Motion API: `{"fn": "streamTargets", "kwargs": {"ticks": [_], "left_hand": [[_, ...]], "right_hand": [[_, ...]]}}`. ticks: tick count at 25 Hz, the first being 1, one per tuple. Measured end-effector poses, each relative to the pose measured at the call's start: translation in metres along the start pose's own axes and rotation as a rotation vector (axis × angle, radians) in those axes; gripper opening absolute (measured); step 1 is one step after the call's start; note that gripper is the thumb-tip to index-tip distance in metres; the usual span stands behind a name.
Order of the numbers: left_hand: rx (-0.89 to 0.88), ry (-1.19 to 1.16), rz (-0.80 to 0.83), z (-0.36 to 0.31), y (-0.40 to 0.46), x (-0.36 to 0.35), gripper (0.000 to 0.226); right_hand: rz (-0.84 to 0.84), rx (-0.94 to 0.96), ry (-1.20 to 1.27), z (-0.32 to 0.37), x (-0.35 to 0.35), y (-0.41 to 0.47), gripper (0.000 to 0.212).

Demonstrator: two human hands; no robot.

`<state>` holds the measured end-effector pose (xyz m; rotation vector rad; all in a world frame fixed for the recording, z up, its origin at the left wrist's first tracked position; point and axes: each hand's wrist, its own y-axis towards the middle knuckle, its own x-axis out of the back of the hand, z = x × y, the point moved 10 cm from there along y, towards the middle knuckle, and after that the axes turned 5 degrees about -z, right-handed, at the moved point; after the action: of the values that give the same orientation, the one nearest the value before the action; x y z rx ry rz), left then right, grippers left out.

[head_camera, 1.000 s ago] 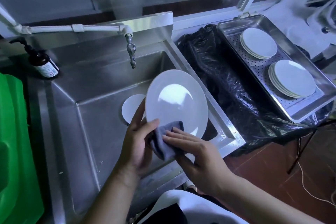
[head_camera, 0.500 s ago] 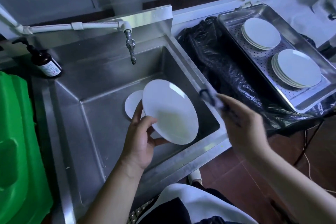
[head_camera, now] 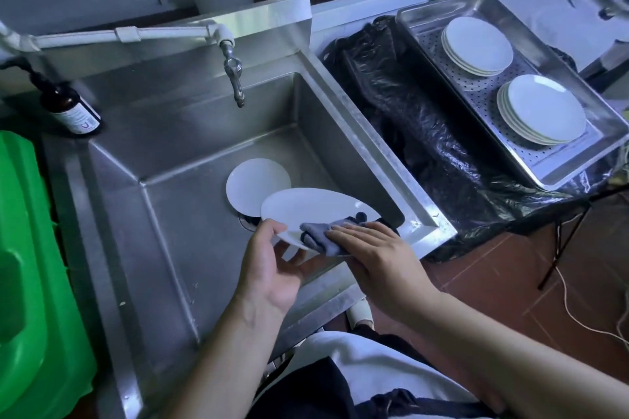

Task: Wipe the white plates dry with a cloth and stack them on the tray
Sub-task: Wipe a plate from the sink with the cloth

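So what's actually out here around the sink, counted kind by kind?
Loose white plates: 2, one held over the sink and one lying in the basin
Plate stacks on the tray: 2, far and near
Grey cloth: 1
Brown bottle: 1
Tap: 1
Black plastic bag: 1
Green bin: 1
Total: 10

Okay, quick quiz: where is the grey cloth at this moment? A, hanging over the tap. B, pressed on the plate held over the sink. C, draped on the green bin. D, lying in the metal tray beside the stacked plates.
B: the right hand presses the grey cloth flat on the white plate that the left hand holds over the sink.
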<state>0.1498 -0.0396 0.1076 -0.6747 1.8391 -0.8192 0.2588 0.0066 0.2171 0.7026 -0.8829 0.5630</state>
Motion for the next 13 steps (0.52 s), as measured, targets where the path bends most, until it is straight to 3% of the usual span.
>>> {"fn": "streamTargets", "kwargs": {"ticks": [3, 5, 7, 9, 11, 13], "left_hand": [[0.005, -0.124, -0.049, -0.007, 0.004, 0.004, 0.055], [0.010, -0.146, -0.067, -0.013, 0.003, 0.004, 0.042], [-0.023, -0.144, -0.085, -0.026, -0.001, 0.003, 0.026], [-0.122, -0.173, -0.083, -0.048, -0.007, 0.005, 0.027], [-0.298, -0.176, -0.125, -0.079, -0.014, 0.020, 0.025], [-0.507, -0.011, -0.225, -0.109, -0.029, 0.038, 0.021]], "right_hand": [[0.101, 0.060, -0.022, 0.004, -0.004, 0.015, 0.020], [0.201, 0.004, -0.072, -0.002, -0.013, 0.028, 0.017], [0.174, -0.096, -0.035, -0.016, -0.010, 0.042, 0.015], [0.126, -0.306, 0.261, -0.041, -0.003, 0.050, 0.015], [0.044, -0.562, 0.715, -0.067, 0.002, 0.056, 0.021], [0.008, -0.745, 1.036, -0.084, 0.000, 0.054, 0.023]]}}
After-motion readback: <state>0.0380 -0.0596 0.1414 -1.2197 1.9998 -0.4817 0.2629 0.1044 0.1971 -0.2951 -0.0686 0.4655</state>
